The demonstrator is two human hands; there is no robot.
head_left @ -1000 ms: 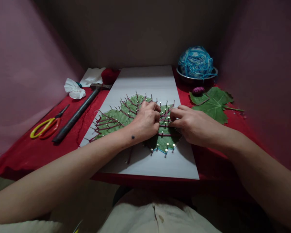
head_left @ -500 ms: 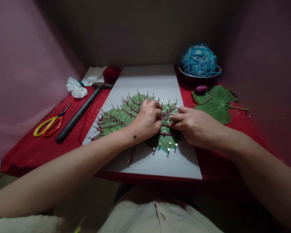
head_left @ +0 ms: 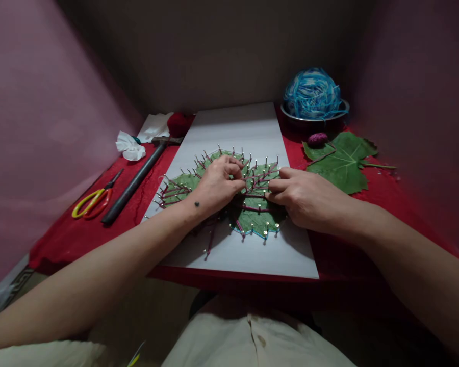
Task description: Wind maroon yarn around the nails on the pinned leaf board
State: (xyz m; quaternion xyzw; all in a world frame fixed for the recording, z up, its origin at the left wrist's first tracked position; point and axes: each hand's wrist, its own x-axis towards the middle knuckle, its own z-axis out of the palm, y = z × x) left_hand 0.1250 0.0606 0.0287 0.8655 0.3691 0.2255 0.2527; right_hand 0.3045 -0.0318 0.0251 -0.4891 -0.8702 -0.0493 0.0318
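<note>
Left hand point(head_left: 222, 178): fingertips drawn close together over the middle of the nailed leaf point(head_left: 252, 220); cannot tell whether anything is pinched between them. Over the last half second it has moved left, uncovering more of the leaf between the hands. Right hand point(head_left: 304, 196): position little changed at the leaf's right edge, fingers curled narrow and apparently holding purple yarn point(head_left: 321, 158). In my judgement, the shift gives working room around the central nails while the right hand controls the feed.

Condition of the leaf: green, creased, lying flat on the white board point(head_left: 237, 122) beneath and between both hands. Upright nails point(head_left: 265, 233) follow its outline and inner lines. Purple strands run across it on both sides of the left hand; light blue yarn point(head_left: 258, 233) edges the part nearest the body.

Surroundings: beyond the right hand, a loose leaf point(head_left: 346, 160) and a purple ball point(head_left: 317, 139); farther off, a blue ball point(head_left: 311, 94) in a metal bowl point(head_left: 294, 116). Well left of the left hand, hammer point(head_left: 133, 183), then scissors point(head_left: 94, 204), on the red-covered desk point(head_left: 80, 239)
</note>
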